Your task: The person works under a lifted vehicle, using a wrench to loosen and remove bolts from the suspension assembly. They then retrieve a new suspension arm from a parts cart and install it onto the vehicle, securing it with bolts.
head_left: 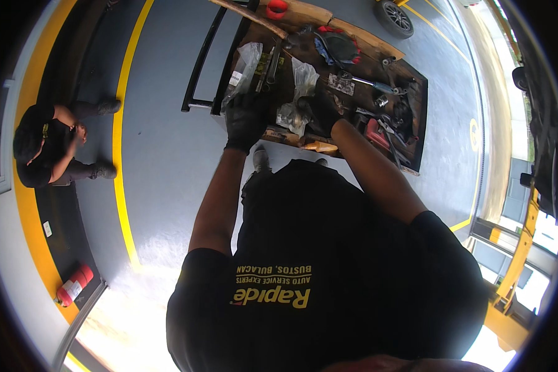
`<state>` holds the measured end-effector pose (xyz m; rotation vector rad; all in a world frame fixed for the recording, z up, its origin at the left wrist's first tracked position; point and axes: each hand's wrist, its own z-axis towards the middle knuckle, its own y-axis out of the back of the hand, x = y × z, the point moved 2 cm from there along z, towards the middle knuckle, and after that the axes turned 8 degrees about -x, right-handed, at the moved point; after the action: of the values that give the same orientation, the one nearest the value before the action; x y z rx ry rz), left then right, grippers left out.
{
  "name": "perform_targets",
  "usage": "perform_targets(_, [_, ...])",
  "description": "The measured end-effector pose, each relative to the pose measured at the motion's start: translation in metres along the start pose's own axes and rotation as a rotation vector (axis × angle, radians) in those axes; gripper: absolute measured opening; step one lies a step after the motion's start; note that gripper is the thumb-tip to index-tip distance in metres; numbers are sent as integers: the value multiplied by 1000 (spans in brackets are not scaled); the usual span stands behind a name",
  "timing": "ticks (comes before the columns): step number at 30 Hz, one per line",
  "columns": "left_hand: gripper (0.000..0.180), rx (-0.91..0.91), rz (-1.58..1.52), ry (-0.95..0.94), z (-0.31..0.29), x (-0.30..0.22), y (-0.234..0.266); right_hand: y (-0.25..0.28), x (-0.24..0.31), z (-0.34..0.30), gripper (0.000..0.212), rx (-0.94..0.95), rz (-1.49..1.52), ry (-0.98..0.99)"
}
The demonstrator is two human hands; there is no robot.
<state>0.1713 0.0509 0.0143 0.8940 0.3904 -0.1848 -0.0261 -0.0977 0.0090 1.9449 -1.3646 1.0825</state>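
Observation:
Both of my hands wear black gloves and reach over a dark tool cart [423, 105]. My left hand [247, 121] lies at its near left edge with fingers stretched forward, beside a clear plastic bag with a white label [245, 67] and below some long metal wrenches [271, 69]. My right hand [321, 115] is closed at the near middle of the cart, its fingers against a crumpled clear plastic bag [290, 118]. Its fingertips are partly hidden. Just beyond lies another clear plastic bag [304, 77].
On the cart lie a blue-handled ratchet [372, 82], bunched gloves [338, 48], a red tool [376, 133] and a red ring-shaped item [276, 8]. A wooden handle [251, 16] sticks out past the far left side. Another person [49, 146] sits at left; a fire extinguisher [74, 285] stands nearby.

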Motion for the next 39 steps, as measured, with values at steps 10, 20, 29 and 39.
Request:
perform_targets(10, [26,59,113,6,5,-2,-3,88,-24,-22,27,-145,-827,791])
perform_targets(20, [37,199,-108,-166,29,-54,-77,111,-37,-25,26,-278,-80,306])
perform_targets(29, [54,268,-658,297,85,-77,-157,81,4,-38,20,-294,-1034,784])
perform_targets(39, [41,265,-853,654,68,-52,-145,115,-38,-26,24,-279,-1301,1068])
